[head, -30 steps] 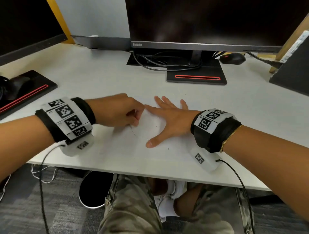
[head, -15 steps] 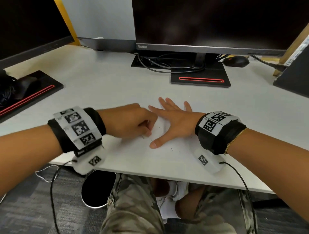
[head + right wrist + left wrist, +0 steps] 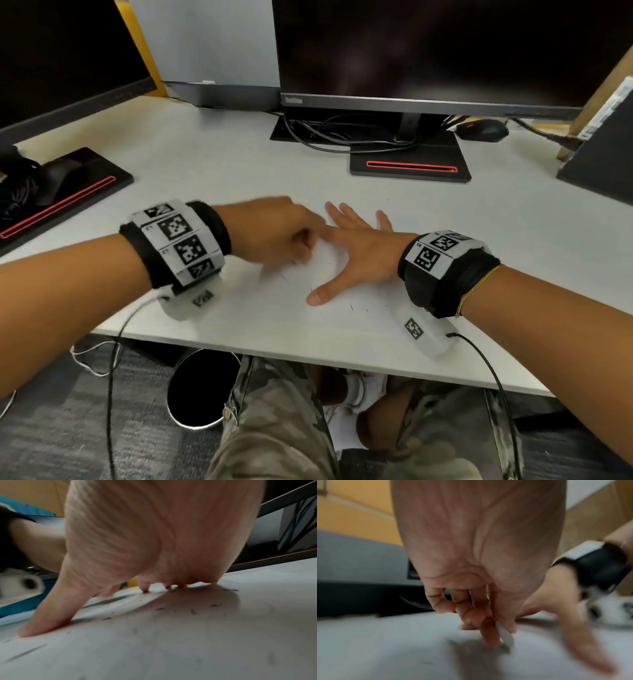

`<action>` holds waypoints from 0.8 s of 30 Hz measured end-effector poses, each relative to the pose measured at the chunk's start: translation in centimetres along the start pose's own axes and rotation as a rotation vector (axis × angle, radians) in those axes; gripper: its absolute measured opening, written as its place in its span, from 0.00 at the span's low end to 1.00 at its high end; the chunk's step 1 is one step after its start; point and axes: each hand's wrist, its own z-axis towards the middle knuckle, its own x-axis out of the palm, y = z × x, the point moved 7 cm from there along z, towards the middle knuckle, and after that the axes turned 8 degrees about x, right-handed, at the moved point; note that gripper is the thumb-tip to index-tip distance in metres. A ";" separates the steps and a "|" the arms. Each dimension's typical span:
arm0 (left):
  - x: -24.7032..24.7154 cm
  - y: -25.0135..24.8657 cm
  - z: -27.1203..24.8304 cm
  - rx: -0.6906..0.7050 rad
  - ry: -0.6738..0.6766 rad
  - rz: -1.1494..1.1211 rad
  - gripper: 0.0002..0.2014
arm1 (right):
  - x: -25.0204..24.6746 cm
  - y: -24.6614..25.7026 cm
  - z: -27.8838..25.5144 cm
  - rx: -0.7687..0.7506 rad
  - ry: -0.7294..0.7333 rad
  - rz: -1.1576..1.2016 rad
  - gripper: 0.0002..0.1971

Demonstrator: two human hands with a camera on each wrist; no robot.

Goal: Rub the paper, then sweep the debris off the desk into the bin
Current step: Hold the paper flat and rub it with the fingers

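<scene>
A white sheet of paper (image 3: 287, 308) lies near the desk's front edge, faint against the white top. My right hand (image 3: 356, 250) lies flat on it, fingers spread, pressing it down. My left hand (image 3: 284, 233) is curled just left of it and pinches a small white eraser (image 3: 505, 637), whose tip touches the paper (image 3: 402, 649). Dark eraser crumbs (image 3: 193, 611) are scattered over the paper (image 3: 154, 649) around my right hand (image 3: 137, 547). A round black bin (image 3: 202, 390) stands on the floor under the desk edge, left of my knees.
A monitor on a black base (image 3: 411, 164) stands behind the paper with cables and a black mouse (image 3: 483, 130). A second monitor base (image 3: 61, 198) sits at the left. A dark box (image 3: 603, 161) is at the right. Wrist cables hang off the desk (image 3: 212, 171) front.
My left hand has shifted right and slightly back over the paper with the eraser, blurred by motion. My right hand stays flat in place. The head view has tilted a little.
</scene>
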 end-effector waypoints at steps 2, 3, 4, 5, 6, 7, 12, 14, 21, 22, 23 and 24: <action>0.9 -1.1 0.2 0.048 0.056 -0.062 0.05 | 0.0 -0.1 0.0 0.001 -0.001 0.001 0.68; 0.5 -0.5 0.4 0.016 0.037 -0.026 0.05 | 0.0 0.0 -0.1 0.005 0.006 -0.002 0.69; -0.5 0.7 0.4 -0.040 -0.006 0.028 0.05 | 0.0 0.0 -0.2 0.009 0.005 -0.007 0.69; -1.5 1.7 0.4 -0.092 -0.046 0.116 0.04 | -0.1 0.0 -0.1 0.012 -0.002 -0.018 0.69; -1.9 2.2 0.5 -0.114 -0.074 0.169 0.03 | -0.1 -0.1 -0.2 0.013 -0.004 -0.024 0.69; -1.7 1.8 0.7 -0.099 -0.071 0.157 0.03 | -0.1 0.0 -0.2 0.008 -0.001 -0.020 0.69; -0.1 0.5 0.5 -0.035 0.009 0.002 0.06 | 0.1 -0.1 -0.1 0.000 0.008 -0.031 0.68; -1.9 3.0 0.4 -0.182 -0.077 0.098 0.06 | 0.0 -0.2 0.1 0.004 0.003 -0.053 0.70; 0.8 -2.6 2.4 -0.079 -0.080 -0.177 0.06 | 0.0 0.3 -0.4 -0.013 0.034 -0.035 0.55; 1.2 -2.9 2.4 -0.049 -0.012 -0.198 0.06 | -0.1 0.5 -0.4 -0.011 0.030 -0.027 0.43; 1.0 -2.7 2.5 -0.042 0.016 -0.202 0.05 | -0.2 0.4 -0.5 -0.007 0.021 -0.015 0.36; 0.3 -1.9 2.4 -0.068 -0.006 -0.192 0.04 | -0.3 0.4 -0.4 -0.014 0.010 -0.011 0.41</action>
